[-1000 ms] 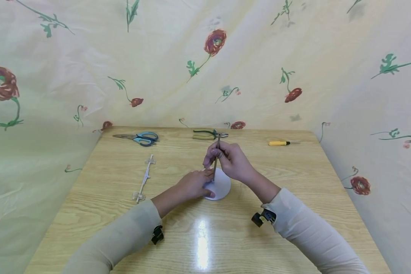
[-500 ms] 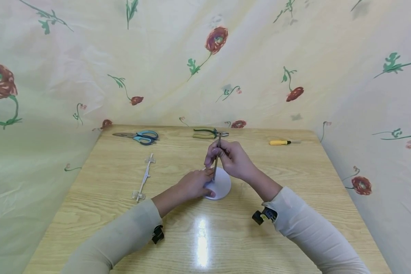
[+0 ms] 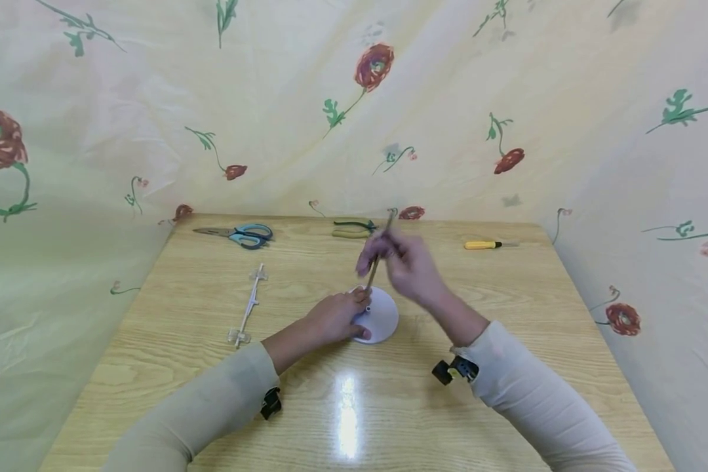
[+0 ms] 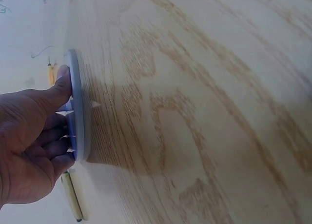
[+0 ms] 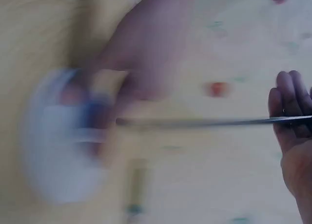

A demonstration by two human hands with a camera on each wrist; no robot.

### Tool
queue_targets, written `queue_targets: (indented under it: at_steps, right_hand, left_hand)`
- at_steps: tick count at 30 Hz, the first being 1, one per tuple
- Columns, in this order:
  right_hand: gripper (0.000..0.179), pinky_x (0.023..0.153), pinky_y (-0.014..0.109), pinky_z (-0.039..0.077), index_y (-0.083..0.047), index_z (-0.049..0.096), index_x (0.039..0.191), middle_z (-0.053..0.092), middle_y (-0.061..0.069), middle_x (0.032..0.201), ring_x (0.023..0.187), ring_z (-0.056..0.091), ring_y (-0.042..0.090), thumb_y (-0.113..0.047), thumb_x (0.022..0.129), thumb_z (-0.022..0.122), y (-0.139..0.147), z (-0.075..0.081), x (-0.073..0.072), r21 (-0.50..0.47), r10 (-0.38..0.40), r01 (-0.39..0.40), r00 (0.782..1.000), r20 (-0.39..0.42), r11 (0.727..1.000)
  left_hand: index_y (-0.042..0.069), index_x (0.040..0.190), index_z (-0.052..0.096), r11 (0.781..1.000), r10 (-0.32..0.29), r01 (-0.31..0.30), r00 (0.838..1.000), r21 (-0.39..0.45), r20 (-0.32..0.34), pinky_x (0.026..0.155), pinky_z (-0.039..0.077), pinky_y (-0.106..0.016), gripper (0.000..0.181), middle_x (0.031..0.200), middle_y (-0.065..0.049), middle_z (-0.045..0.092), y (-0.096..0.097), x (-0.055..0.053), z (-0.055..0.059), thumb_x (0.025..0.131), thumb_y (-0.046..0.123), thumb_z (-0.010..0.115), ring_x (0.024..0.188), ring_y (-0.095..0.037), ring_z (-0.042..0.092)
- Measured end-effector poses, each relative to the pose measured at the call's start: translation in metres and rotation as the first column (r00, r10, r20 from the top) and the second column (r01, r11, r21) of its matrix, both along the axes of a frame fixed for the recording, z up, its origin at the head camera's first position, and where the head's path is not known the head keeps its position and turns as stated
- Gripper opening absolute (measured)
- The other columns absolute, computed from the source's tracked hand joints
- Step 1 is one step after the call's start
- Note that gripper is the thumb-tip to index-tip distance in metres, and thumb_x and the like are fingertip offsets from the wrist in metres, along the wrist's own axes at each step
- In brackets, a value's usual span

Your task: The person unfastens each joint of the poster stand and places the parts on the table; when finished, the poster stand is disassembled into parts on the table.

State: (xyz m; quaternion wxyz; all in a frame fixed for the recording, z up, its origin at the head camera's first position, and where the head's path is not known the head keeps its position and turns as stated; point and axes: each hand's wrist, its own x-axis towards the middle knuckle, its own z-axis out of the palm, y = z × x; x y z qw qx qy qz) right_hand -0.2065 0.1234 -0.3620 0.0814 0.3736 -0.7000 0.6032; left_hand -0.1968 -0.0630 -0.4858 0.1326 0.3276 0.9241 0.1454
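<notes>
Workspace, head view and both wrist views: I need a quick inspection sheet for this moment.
Surface: wood-grain table with a bright light reflection near its front.
Job's things: white disc and thin rod; the rod is tilted, its lower end off the small hub near the disc's middle.
Clutter: blue-handled scissors, pliers and yellow-handled screwdriver along the back; white stick with clear end pieces to the left, untouched.
Grips: left grip, a bare hand, holds the disc by its edge; right grip, also bare, holds the rod and looks blurred.
Cables: nothing seen.
Surroundings: pale floral cloth behind and at both sides.
</notes>
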Motion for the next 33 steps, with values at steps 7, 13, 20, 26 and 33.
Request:
queue_targets:
  at_steps: [7, 13, 20, 26, 33]
  right_hand:
    - [0.047, 0.061, 0.026, 0.061, 0.017, 0.062, 0.095, 0.08, 0.002, 0.081, 0.075, 0.081, 0.016, -0.025, 0.115, 0.054, 0.002, 0.097, 0.005, -0.144, -0.012, -0.027, 0.965, -0.261, 0.989]
    - [0.045, 0.058, 0.023, 0.059, 0.016, 0.063, 0.098, 0.081, -0.006, 0.084, 0.077, 0.082, 0.012, -0.026, 0.113, 0.054, 0.009, 0.106, 0.011, -0.086, -0.037, 0.017, 0.971, -0.236, 0.996]
    - [0.032, 0.061, 0.026, 0.062, 0.013, 0.067, 0.102, 0.082, -0.001, 0.086, 0.08, 0.082, 0.013, -0.014, 0.114, 0.053, 0.015, 0.102, 0.014, -0.039, -0.037, 0.029, 0.973, -0.226, 0.999]
    - [0.038, 0.068, 0.028, 0.063, 0.013, 0.067, 0.104, 0.081, 0.003, 0.087, 0.081, 0.082, 0.014, -0.022, 0.112, 0.056, 0.02, 0.096, 0.012, -0.018, -0.024, 0.021, 0.982, -0.185, 1.0]
    - [0.032, 0.078, 0.034, 0.068, 0.012, 0.067, 0.105, 0.08, 0.004, 0.088, 0.081, 0.081, 0.017, -0.016, 0.115, 0.054, 0.025, 0.089, 0.009, -0.012, -0.013, 0.012, 0.995, -0.103, 1.0]
  left_hand:
    - [0.004, 0.162, 0.054, 0.999, 0.011, -0.012, 1.0, -0.037, -0.02, 0.132, 0.041, -0.05, 0.082, 0.177, -0.013, 0.041, 0.0, 0.001, -0.003, 0.097, 0.047, 0.084, 0.166, -0.033, 0.04]
    - [0.003, 0.163, 0.052, 1.0, 0.008, -0.008, 1.0, 0.0, 0.012, 0.134, 0.036, -0.05, 0.082, 0.178, -0.013, 0.039, 0.001, 0.002, 0.001, 0.099, 0.044, 0.083, 0.167, -0.033, 0.037]
    - [0.004, 0.163, 0.051, 1.0, 0.007, -0.007, 1.0, 0.005, 0.019, 0.135, 0.035, -0.052, 0.082, 0.178, -0.013, 0.039, 0.003, 0.006, 0.002, 0.099, 0.044, 0.082, 0.167, -0.034, 0.038]
    - [0.002, 0.163, 0.051, 1.0, 0.002, -0.002, 1.0, 0.014, 0.009, 0.134, 0.036, -0.052, 0.083, 0.177, -0.015, 0.039, 0.003, 0.006, 0.0, 0.098, 0.044, 0.082, 0.166, -0.035, 0.039]
    - [0.001, 0.163, 0.05, 1.0, 0.007, -0.007, 1.0, 0.02, 0.009, 0.134, 0.037, -0.052, 0.083, 0.177, -0.015, 0.04, 0.003, 0.008, 0.001, 0.099, 0.044, 0.082, 0.166, -0.035, 0.039]
